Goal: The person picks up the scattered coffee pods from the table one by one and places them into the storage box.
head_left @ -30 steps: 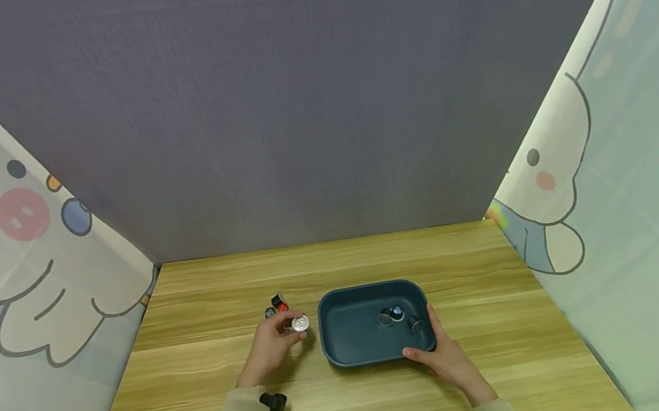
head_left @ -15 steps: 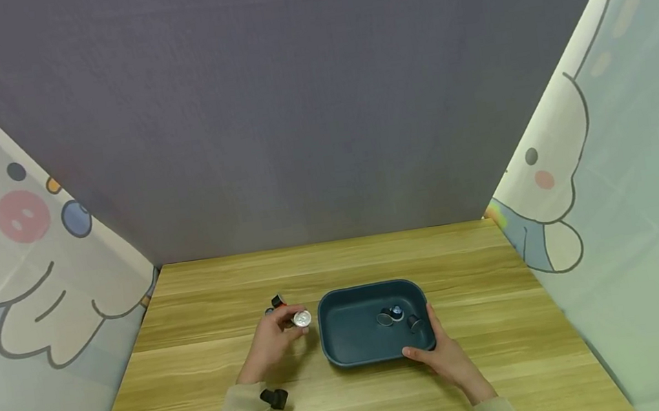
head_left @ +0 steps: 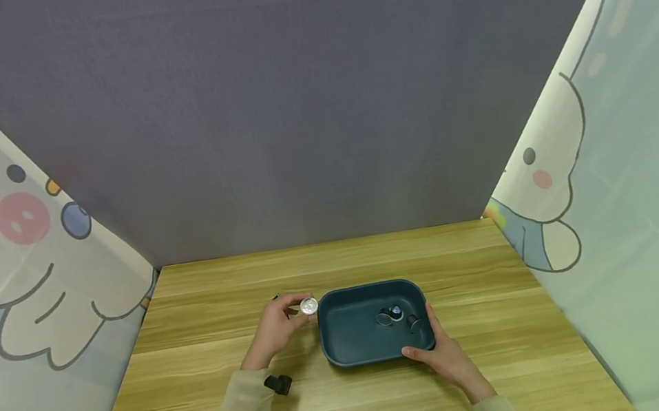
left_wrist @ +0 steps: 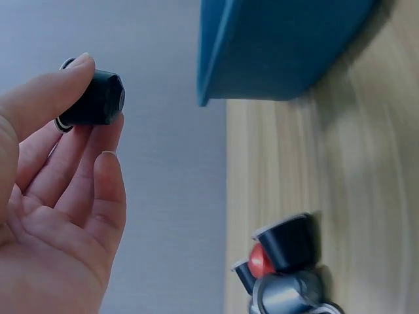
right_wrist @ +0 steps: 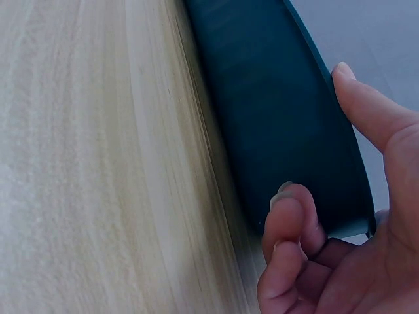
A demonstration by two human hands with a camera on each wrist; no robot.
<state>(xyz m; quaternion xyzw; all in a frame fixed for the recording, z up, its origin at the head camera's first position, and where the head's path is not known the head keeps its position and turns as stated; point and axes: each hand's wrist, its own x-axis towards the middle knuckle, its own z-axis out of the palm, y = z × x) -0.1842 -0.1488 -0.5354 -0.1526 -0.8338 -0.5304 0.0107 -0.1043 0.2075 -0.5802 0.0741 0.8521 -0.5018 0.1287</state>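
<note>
Between the thumb and fingers of my left hand (head_left: 274, 331) I pinch a dark coffee capsule (left_wrist: 98, 98). Its silver lid faces up toward the head camera, just by the left rim of a dark teal tray (head_left: 348, 345). My right hand (head_left: 450, 360) grips that tray at its near right corner, thumb along the rim, other fingers around the outer wall. Inside the tray, toward the right, lie a capsule with its lid showing (head_left: 384, 317), a blue-marked capsule (head_left: 396, 312) and a dark capsule (head_left: 415, 322).
Several loose capsules lie in a heap on the wooden table (head_left: 200, 361), among them a black capsule (left_wrist: 288, 242), a red capsule (left_wrist: 260, 260) and a grey capsule (left_wrist: 288, 293). In the head view my left hand mostly hides them. A grey panel (head_left: 307, 132) stands behind the table.
My left hand has moved right and away from me with the capsule, from beside the heap to the tray's left rim. My right hand and the tray have stayed put.
</note>
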